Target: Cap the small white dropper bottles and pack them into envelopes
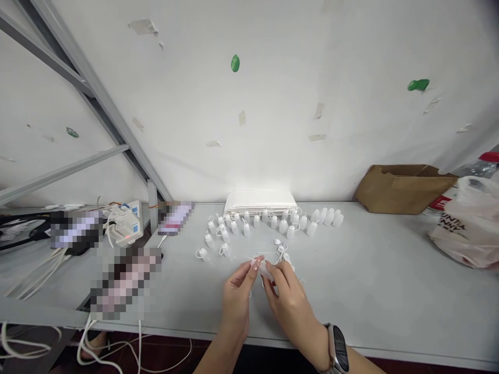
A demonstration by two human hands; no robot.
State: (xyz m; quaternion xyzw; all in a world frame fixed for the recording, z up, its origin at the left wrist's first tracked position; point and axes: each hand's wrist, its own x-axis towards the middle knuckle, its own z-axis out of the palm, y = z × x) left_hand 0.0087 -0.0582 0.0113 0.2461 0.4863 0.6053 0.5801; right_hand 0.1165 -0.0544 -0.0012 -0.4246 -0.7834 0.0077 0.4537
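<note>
Near the front middle of the grey table, my left hand (240,283) and my right hand (286,293) meet around a small white bottle (266,270). Left thumb and fingers pinch its top end, where a thin strap sticks out; right fingers wrap its body. Several small white caps (280,250) lie just behind my right hand. Beyond them stand many little translucent bottles with caps (246,229), some with looped straps. A few bottles (337,218) without visible caps are grouped at the right of these.
A white tray-like object (260,198) leans at the wall. On the right are a brown paper bag (405,192) and a plastic bag (470,223). Phones (175,217), cables and a power strip (128,228) lie left, beside a metal frame (105,111).
</note>
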